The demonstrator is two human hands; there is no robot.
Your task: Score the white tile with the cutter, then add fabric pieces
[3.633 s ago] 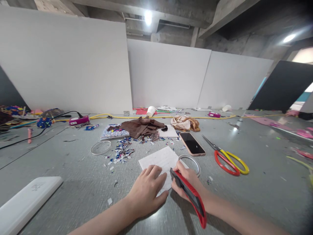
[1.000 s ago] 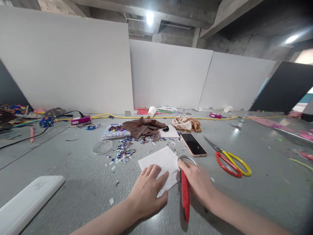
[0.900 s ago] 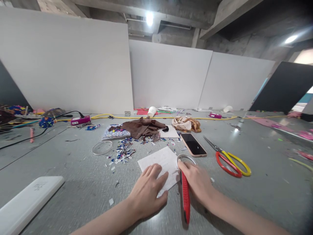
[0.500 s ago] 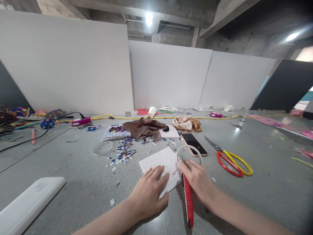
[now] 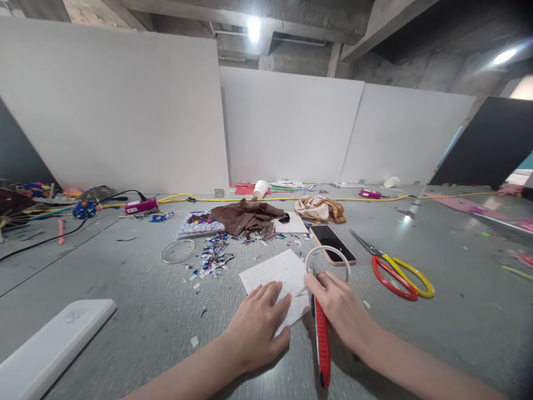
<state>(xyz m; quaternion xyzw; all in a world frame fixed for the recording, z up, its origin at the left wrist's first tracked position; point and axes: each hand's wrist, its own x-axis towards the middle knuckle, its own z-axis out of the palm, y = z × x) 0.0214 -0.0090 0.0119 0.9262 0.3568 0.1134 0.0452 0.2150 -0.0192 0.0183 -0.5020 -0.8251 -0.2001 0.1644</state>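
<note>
A grey, scuffed worktop is strewn with small coloured paper scraps; it is backed by tall white panels under a bare concrete ceiling with a bright lamp; a yellow cable is run along the far edge. A brown cloth, a phone, red-and-yellow scissors and a white flat case are laid about. The white paper sheet is pressed flat under the spread left hand; the right hand is closed on the tape ring, which is tilted up off the surface against the sheet's right edge; the red utility knife is lying on the worktop under that hand's wrist. Compared with 3.6 s ago, the knife has been let go and laid down; the ring, then flat, has been taken up and shifted toward the phone.
</note>
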